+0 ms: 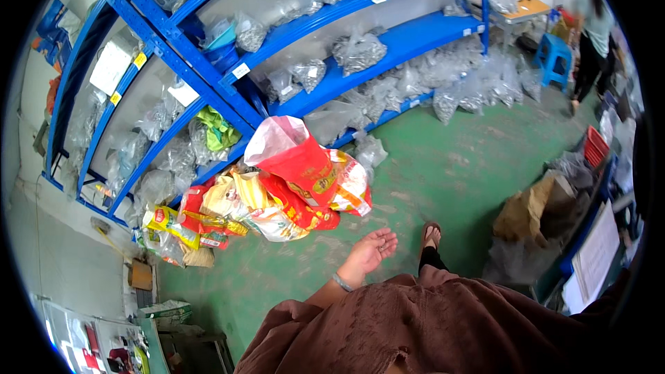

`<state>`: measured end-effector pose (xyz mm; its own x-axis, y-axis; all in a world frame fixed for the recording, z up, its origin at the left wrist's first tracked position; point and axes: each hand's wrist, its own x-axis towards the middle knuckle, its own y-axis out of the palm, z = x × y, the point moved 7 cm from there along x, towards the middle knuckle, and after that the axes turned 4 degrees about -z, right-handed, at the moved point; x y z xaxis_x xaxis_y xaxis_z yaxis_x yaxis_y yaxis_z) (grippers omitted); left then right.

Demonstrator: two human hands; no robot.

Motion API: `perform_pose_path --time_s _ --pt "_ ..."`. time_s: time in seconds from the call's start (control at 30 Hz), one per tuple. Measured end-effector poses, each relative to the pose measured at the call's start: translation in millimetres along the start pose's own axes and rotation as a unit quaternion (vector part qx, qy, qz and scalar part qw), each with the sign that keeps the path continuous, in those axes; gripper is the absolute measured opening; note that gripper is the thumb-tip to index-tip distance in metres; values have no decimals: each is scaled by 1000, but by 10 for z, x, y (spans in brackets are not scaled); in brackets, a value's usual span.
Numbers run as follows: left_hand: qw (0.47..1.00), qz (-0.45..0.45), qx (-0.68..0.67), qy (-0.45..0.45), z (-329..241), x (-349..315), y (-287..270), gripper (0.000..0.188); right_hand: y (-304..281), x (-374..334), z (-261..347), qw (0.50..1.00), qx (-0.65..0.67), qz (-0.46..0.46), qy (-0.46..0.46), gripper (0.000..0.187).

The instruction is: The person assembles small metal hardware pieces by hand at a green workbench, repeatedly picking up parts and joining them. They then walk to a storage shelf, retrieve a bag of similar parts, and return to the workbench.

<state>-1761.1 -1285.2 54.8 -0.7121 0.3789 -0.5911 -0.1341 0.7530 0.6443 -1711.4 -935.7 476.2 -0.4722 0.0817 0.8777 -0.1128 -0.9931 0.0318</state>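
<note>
My left hand [373, 248] is palm up in front of my brown top, over the green floor [409, 166]. A bracelet [341, 282] circles its wrist. Its fingers curl inward around a small dark spot; whether that is a small thing or shadow is unclear. Nearest to the hand is a pile of bags: an upright red sack [305, 166] with its white-lined mouth gaping, a white and red bag [352, 183] and a yellow and white bag [246, 197]. The hand touches none of them. My right hand does not show.
Blue shelving [409, 41] holds several clear bags of small grey parts [358, 52]. More bags [478, 93] stand on the floor beneath. Right of my sandalled foot [431, 235] are a brown paper bag [530, 208] and a red basket [596, 145]. A blue stool [553, 59] stands near another person [596, 41].
</note>
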Motion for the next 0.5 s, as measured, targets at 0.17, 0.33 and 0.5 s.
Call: perform_pose_path --time_s 0.17,0.33,0.5 --pt "999 -15 -8 30 -826 763 -41 27 803 68 -1956 981 137 43 131 19" --pt "998 -50 30 25 -1596 1548 621 25 1306 670 -3075 965 198 114 129 19" --pt "1000 -17 15 4 -2142 2401 952 22 1069 1523 -3303 978 177 106 -28 19"
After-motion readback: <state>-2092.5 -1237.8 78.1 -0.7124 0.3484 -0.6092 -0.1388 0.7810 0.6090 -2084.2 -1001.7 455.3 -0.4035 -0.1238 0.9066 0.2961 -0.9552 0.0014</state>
